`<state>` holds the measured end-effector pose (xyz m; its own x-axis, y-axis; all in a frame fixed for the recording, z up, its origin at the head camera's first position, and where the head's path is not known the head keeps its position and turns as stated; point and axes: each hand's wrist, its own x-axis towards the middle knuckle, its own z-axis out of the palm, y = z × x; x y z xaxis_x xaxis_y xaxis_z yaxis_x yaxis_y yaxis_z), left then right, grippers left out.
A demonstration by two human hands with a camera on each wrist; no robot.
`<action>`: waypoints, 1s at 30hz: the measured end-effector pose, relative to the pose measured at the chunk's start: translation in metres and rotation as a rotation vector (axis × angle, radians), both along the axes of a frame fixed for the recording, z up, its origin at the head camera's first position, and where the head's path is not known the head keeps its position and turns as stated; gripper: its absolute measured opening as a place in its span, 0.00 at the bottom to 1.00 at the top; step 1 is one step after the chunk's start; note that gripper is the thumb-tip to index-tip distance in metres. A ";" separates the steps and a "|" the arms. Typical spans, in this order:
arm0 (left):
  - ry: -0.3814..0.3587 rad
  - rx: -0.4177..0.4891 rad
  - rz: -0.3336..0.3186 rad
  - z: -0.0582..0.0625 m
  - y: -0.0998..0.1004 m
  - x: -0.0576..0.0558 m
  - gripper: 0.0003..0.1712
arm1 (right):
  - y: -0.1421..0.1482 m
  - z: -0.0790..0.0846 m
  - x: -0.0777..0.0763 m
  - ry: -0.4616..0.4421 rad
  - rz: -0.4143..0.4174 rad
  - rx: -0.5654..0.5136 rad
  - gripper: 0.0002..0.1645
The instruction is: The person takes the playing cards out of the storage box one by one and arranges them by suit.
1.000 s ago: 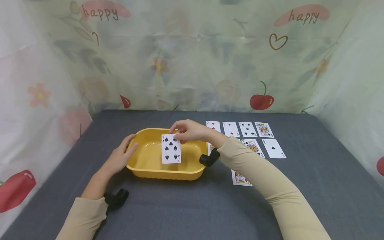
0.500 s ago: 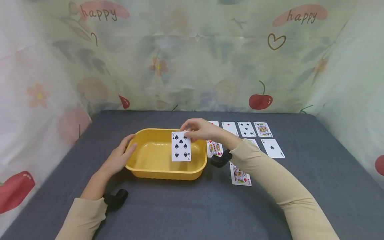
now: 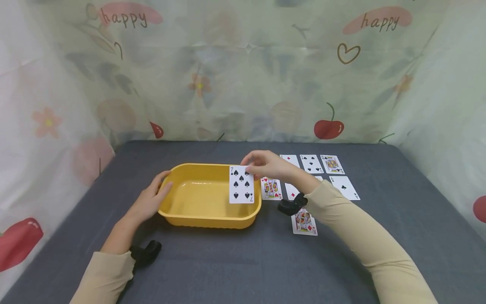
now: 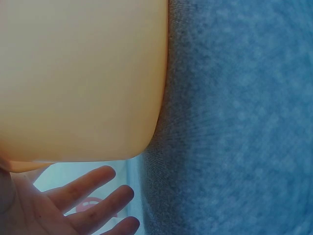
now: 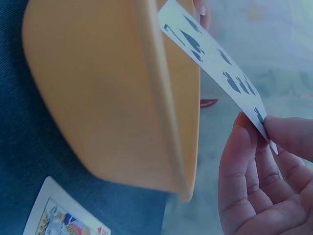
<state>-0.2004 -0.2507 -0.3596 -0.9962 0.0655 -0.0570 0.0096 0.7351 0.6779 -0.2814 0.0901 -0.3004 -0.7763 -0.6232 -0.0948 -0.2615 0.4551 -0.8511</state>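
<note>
My right hand (image 3: 271,165) pinches a seven of spades (image 3: 241,185) by its top right corner, between thumb and fingers. The card faces me, over the right end of a yellow plastic basin (image 3: 209,223). In the right wrist view, the seven of spades (image 5: 226,73) slants across the basin's rim (image 5: 166,112). At the basin's left end, my left hand (image 3: 149,198) grips the rim, thumb on the inner side. The left wrist view shows the other fingers (image 4: 100,208) spread beyond the basin's outer wall (image 4: 83,83).
Right of the basin, several playing cards lie face up in rows, among them a heart face card (image 3: 271,188), an ace of clubs (image 3: 344,188) and a diamond face card (image 3: 304,223). My right forearm covers part of them. A printed curtain (image 3: 247,93) closes off the table's back.
My right hand has carried the seven of spades rightward, from the basin's middle to its right end. A heart card in the back row is now hidden behind the hand. The left hand stays put.
</note>
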 end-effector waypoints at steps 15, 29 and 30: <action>0.001 -0.001 -0.003 0.000 -0.001 0.000 0.37 | 0.041 -0.003 0.005 -0.017 -0.126 -0.087 0.17; -0.004 0.011 -0.004 0.000 -0.001 0.000 0.37 | 0.103 -0.018 0.010 0.010 -0.239 -0.026 0.20; -0.003 0.012 -0.005 0.000 -0.001 0.000 0.37 | 0.108 -0.019 0.011 0.008 -0.250 -0.017 0.20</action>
